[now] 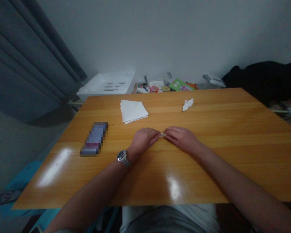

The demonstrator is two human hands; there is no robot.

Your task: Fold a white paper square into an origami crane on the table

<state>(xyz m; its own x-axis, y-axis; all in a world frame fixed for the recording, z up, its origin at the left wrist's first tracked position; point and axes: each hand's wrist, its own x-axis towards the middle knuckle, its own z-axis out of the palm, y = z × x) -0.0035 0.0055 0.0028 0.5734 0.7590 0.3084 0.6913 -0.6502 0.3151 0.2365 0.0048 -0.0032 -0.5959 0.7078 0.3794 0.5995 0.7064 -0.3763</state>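
Near the middle of the wooden table, a small folded piece of white paper is pinched between my two hands. My left hand, with a metal watch on its wrist, grips the left end with closed fingers. The right end is held by my right hand, its fingers also closed. Most of the paper is hidden by the fingers. Farther back lies a stack of white paper sheets. A folded white paper crane rests at the back right.
A blurred-out phone-like device lies on the left of the table. Behind the back edge are a white plastic bin, a green booklet and small items. Black cloth is heaped at the right, and a grey curtain hangs left.
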